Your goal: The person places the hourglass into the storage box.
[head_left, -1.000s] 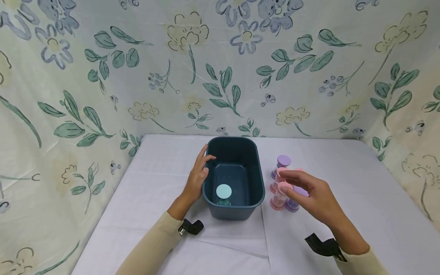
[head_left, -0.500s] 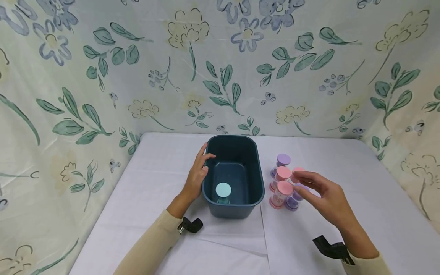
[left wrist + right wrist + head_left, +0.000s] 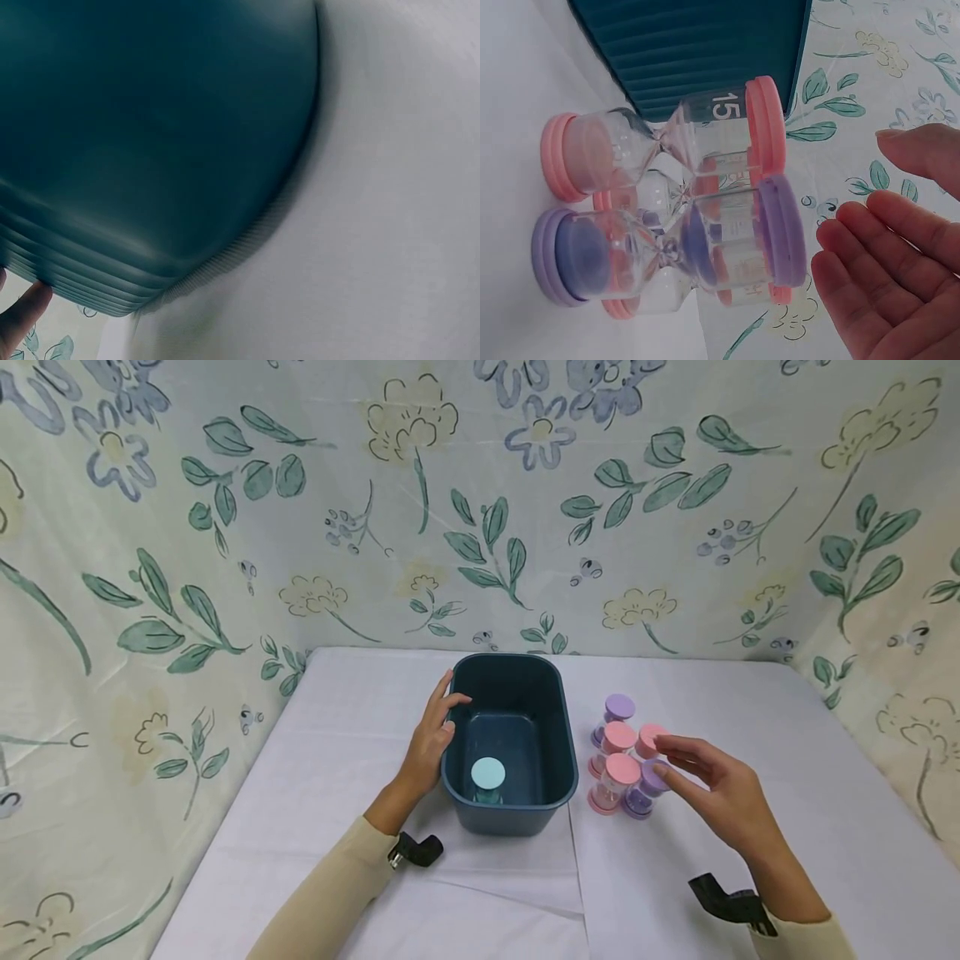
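In the head view my left hand [image 3: 427, 747] holds the left rim of a dark teal bin [image 3: 510, 822], one finger bent over the edge. A fingertip also touches the bin's ribbed wall [image 3: 97, 281] in the left wrist view. Inside the bin's near end stands a mint-topped sand timer [image 3: 488, 774]. My right hand [image 3: 723, 793] hovers, fingers relaxed and holding nothing, beside a cluster of sand timers. Nearest it are a purple sand timer [image 3: 651, 778] and a pink sand timer [image 3: 649, 740]. In the right wrist view its fingertips [image 3: 829, 266] are apart from the purple cap.
Left of these stand two more pink sand timers, one in front [image 3: 622, 770] and one behind [image 3: 619, 737]. Another purple sand timer [image 3: 619, 707] is at the back. A white cloth [image 3: 360, 693] covers the table, with a floral curtain [image 3: 480, 527] behind.
My right hand has drawn back to the right, uncovering more of the pink and purple sand timers. The left hand has stayed at the bin's rim.
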Motion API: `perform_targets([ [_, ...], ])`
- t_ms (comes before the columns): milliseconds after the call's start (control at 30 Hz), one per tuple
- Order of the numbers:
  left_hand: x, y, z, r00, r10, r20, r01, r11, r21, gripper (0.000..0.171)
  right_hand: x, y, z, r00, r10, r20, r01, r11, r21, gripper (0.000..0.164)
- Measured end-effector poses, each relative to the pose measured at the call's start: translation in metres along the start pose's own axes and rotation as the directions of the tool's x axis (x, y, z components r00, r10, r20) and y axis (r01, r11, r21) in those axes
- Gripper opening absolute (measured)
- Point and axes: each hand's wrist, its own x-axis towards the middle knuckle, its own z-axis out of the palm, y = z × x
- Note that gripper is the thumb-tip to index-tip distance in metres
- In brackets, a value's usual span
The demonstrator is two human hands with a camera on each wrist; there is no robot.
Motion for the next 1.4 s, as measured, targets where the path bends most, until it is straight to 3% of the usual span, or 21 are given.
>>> perform_targets([
  [433, -0.001, -0.003, 0.001, 1.0, -0.004, -0.003, 0.004, 1.0, -0.001, 0.051, -0.006, 0.015, 0.006, 0.998, 0.057, -0.003, -0.057, 0.998, -0.015, 0.038],
  [700, -0.001, -0.042, 0.007, 1.0, 0.018, -0.018, -0.018, 0.999, 0.027, 0.05, -0.009, 0.02, 0.008, 0.998, 0.062, -0.001, -0.062, 0.998, 0.01, 0.035],
  [900, -0.002, -0.051, 0.008, 1.0, 0.022, -0.02, -0.021, 1.0, 0.018, 0.057, -0.01, 0.023, 0.01, 0.998, 0.066, 0.0, -0.066, 0.997, 0.026, 0.035],
  [1200, 0.004, -0.047, 0.007, 1.0, 0.014, -0.015, -0.014, 1.0, 0.019, 0.046, -0.009, 0.03, 0.013, 0.988, 0.144, 0.05, -0.145, 0.989, 0.004, 0.044],
  [1400, 0.008, -0.025, 0.002, 1.0, 0.013, -0.003, -0.013, 1.0, -0.006, 0.048, -0.009, 0.032, 0.015, 0.984, 0.167, 0.066, -0.168, 0.986, 0.006, 0.048],
])
